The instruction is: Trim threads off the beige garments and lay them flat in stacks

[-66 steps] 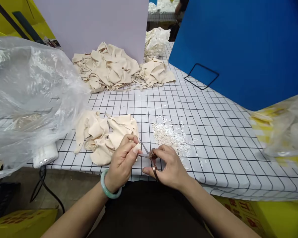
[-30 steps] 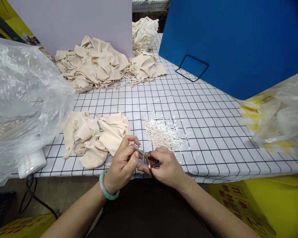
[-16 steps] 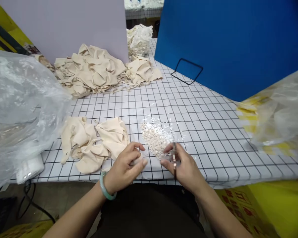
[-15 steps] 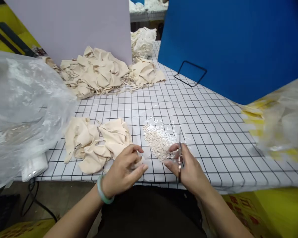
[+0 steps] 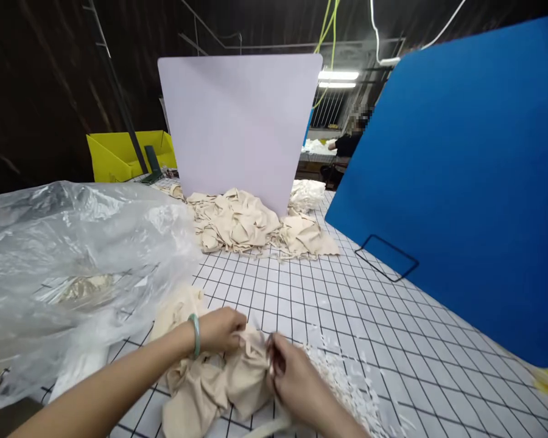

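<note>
In the head view a heap of beige fabric pieces (image 5: 205, 386) lies at the table's near side. My left hand (image 5: 221, 330), with a green bangle (image 5: 195, 336) on the wrist, pinches the upper edge of one piece. Close beside it, my right hand (image 5: 296, 374) is closed at the same fabric's right edge. The small scissors seen in it a moment before are mostly hidden by its fingers. Below the right hand a pale strip shows at the frame's bottom edge. White and beige snippets (image 5: 347, 377) are scattered to the right of this hand.
A clear plastic bag (image 5: 86, 243) covers the left side. Farther back, a beige fabric pile (image 5: 232, 222) lies before a lilac panel (image 5: 237, 128). A blue panel (image 5: 461, 182) and a black wire frame (image 5: 388, 258) stand right. A person (image 5: 349, 143) is in the background.
The view has tilted up. Both hands have moved left from beside the snippets to the beige fabric; my left hand, earlier open, now grips a piece.
</note>
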A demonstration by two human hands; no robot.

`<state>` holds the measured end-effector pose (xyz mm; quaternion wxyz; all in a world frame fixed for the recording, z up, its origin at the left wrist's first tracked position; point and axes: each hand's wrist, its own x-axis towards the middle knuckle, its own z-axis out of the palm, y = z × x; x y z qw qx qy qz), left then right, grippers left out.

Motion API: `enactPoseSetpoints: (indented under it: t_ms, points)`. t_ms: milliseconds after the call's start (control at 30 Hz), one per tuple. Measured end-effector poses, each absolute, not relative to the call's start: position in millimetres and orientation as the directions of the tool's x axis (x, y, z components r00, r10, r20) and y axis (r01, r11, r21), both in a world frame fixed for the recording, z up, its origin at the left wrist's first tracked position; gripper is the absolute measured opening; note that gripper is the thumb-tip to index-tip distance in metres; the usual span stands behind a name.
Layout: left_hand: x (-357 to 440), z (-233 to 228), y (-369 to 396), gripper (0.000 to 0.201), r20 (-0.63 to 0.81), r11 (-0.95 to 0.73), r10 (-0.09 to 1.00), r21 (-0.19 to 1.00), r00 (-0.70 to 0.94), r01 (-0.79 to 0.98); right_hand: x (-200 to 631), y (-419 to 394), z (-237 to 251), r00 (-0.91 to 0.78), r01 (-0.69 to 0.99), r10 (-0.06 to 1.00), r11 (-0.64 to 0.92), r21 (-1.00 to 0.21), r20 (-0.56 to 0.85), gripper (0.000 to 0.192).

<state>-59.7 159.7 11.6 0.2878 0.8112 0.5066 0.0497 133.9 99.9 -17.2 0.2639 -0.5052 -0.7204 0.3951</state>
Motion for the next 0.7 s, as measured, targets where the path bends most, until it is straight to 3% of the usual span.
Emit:
enactPoseSetpoints:
  t_ms: [67,133,200,267,333,400,467,600,700]
  points:
    - [-66,50,197,0.009,-0.126,-0.254,0.91,0.584,0.395,0.771,140,157,26,-0.241,0.499,0.968,0.191,-0.846,0.076,0.012]
    - [-74,86,231,0.02,-0.002,-0.199,0.965,0.64,0.261,0.742,147,214,68,-0.021,0.497,0.971,0.216,-0.841,0.237,0.013]
    - [-84,103,248,0.023,0.277,-0.268,0.957,0.721,0.089,0.639,154,257,86,0.178,0.568,0.885,0.264,-0.78,0.429,0.025]
    - [-96,99,236,0.026,0.356,-0.325,0.932,0.739,0.067,0.59,155,270,76,0.21,0.605,0.825,0.313,-0.732,0.525,0.032]
    - [-105,80,198,0.025,0.312,-0.284,0.948,0.741,0.063,0.608,148,251,49,0.111,0.547,0.905,0.289,-0.786,0.41,0.034]
    - [-112,55,148,0.021,0.257,-0.236,0.964,0.701,0.07,0.673,130,212,17,-0.08,0.448,0.989,0.148,-0.882,0.125,0.036]
    - [-118,27,105,0.019,0.266,-0.199,0.964,0.655,0.024,0.729,105,170,-11,-0.28,0.39,0.954,0.014,-0.921,-0.103,0.037]
    - [-128,-8,56,0.022,0.362,-0.124,0.924,0.586,-0.122,0.801,64,116,-37,-0.474,0.426,0.86,0.035,-0.904,-0.19,0.032]
    - [-126,-8,32,0.015,0.331,-0.148,0.939,0.627,-0.089,0.765,62,102,-40,-0.535,0.47,0.832,0.147,-0.87,-0.148,0.02]
